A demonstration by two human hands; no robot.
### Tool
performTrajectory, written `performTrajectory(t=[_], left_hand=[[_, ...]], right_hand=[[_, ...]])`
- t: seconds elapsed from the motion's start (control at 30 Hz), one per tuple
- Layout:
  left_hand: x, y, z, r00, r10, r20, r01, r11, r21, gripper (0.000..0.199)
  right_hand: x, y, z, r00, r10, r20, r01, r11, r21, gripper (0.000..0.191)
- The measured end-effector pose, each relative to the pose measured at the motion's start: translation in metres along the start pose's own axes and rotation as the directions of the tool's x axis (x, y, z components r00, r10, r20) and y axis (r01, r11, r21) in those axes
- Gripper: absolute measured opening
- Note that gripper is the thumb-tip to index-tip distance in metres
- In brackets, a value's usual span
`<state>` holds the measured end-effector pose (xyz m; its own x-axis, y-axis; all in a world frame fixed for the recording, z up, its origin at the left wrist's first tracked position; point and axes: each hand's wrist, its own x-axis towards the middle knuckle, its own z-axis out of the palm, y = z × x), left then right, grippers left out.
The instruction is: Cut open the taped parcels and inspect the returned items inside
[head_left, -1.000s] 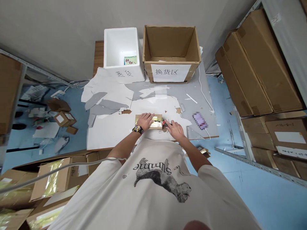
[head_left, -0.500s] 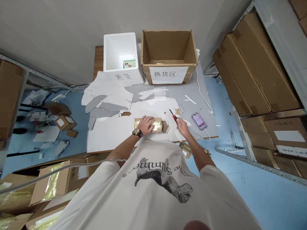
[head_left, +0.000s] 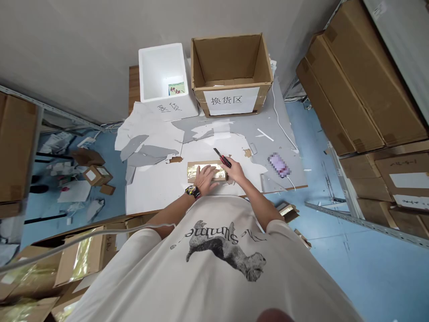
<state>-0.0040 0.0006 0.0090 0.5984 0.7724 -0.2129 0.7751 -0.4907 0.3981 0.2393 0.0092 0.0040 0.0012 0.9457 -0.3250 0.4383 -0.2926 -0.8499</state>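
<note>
A small cardboard box (head_left: 191,171) with shiny yellowish tape lies at the table's front edge. My left hand (head_left: 204,179) rests flat on top of it, fingers spread. In my right hand (head_left: 235,170) is a red and black utility knife (head_left: 225,160), gripped by its handle. Its blade is out and points up and to the left, above the box's far right part. Whether the blade touches the box I cannot tell. My right hand partly covers the box's right end.
At the back of the table (head_left: 144,197) stand a white foam box (head_left: 164,96) and a large open carton (head_left: 231,85), both labelled. A blurred purple phone-like object (head_left: 279,164) with a cable lies right. Torn paper covers the surface. Cartons (head_left: 362,76) fill the right-hand shelf.
My right hand has moved left with the utility knife, from beside the box to over its right end. My left hand stays on the box. The view has shifted slightly.
</note>
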Motion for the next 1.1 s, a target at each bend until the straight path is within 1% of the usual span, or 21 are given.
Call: performTrajectory(t=[0.07,0.13,0.23,0.3,0.33,0.4,0.47,0.5,0.57,0.67,0.73,0.77,0.8,0.9,0.97,1.03,1.1], left_hand=[[0.008,0.008,-0.003,0.998,-0.058,0.002,0.057,0.998,0.023,0.066],[0.019,0.015,-0.007,0.991,-0.133,0.017,0.132,0.990,0.047,0.065],[0.035,0.023,-0.013,0.972,-0.226,0.068,0.220,0.972,0.082,0.066],[0.041,0.027,-0.017,0.962,-0.254,0.096,0.245,0.965,0.097,0.066],[0.042,0.028,-0.019,0.960,-0.261,0.103,0.251,0.963,0.096,0.066],[0.041,0.030,-0.021,0.960,-0.262,0.101,0.255,0.964,0.078,0.065],[0.037,0.032,-0.022,0.963,-0.257,0.086,0.252,0.966,0.058,0.063],[0.035,0.033,-0.022,0.964,-0.254,0.076,0.250,0.967,0.053,0.062],[0.031,0.036,-0.021,0.968,-0.243,0.061,0.241,0.969,0.050,0.059],[0.028,0.037,-0.016,0.973,-0.224,0.048,0.222,0.974,0.050,0.056],[0.027,0.036,-0.013,0.975,-0.218,0.045,0.216,0.975,0.050,0.056],[0.027,0.035,-0.012,0.976,-0.215,0.043,0.213,0.976,0.049,0.057],[0.027,0.034,-0.012,0.976,-0.213,0.041,0.211,0.976,0.048,0.058],[0.029,0.032,-0.014,0.976,-0.212,0.047,0.210,0.977,0.043,0.061],[0.029,0.032,-0.018,0.975,-0.212,0.060,0.210,0.977,0.036,0.062],[0.029,0.033,-0.020,0.977,-0.200,0.070,0.199,0.980,0.025,0.062],[0.029,0.034,-0.021,0.980,-0.187,0.066,0.187,0.982,0.012,0.060]], right_hand=[[0.015,-0.012,0.005,0.998,0.051,0.036,-0.045,0.986,-0.162,0.051],[0.025,-0.019,0.008,0.992,0.103,0.067,-0.079,0.952,-0.296,0.050],[0.029,-0.023,0.008,0.989,0.128,0.074,-0.089,0.915,-0.395,0.044],[0.027,-0.022,0.005,0.990,0.113,0.081,-0.074,0.920,-0.384,0.041],[0.024,-0.020,0.002,0.992,0.093,0.085,-0.058,0.937,-0.345,0.040],[0.015,-0.013,-0.010,0.995,0.052,0.089,-0.033,0.979,-0.201,0.040],[0.001,-0.001,-0.029,0.992,0.049,0.120,-0.046,0.998,-0.031,0.046],[-0.008,0.006,-0.042,0.985,0.063,0.158,-0.069,0.997,0.031,0.050],[-0.025,0.020,-0.067,0.961,0.083,0.264,-0.106,0.991,0.075,0.052],[-0.041,0.036,-0.096,0.895,0.118,0.430,-0.140,0.990,0.020,0.049],[-0.041,0.039,-0.105,0.851,0.139,0.506,-0.138,0.990,-0.040,0.048],[-0.038,0.039,-0.106,0.840,0.142,0.523,-0.124,0.990,-0.071,0.048],[-0.033,0.039,-0.107,0.838,0.140,0.527,-0.100,0.990,-0.103,0.047],[-0.017,0.034,-0.110,0.865,0.099,0.493,-0.001,0.981,-0.196,0.045],[-0.010,0.030,-0.115,0.878,0.065,0.474,0.045,0.975,-0.218,0.046],[-0.006,0.027,-0.121,0.882,0.051,0.469,0.054,0.977,-0.207,0.047],[-0.006,0.025,-0.122,0.877,0.068,0.476,0.039,0.977,-0.211,0.047]])
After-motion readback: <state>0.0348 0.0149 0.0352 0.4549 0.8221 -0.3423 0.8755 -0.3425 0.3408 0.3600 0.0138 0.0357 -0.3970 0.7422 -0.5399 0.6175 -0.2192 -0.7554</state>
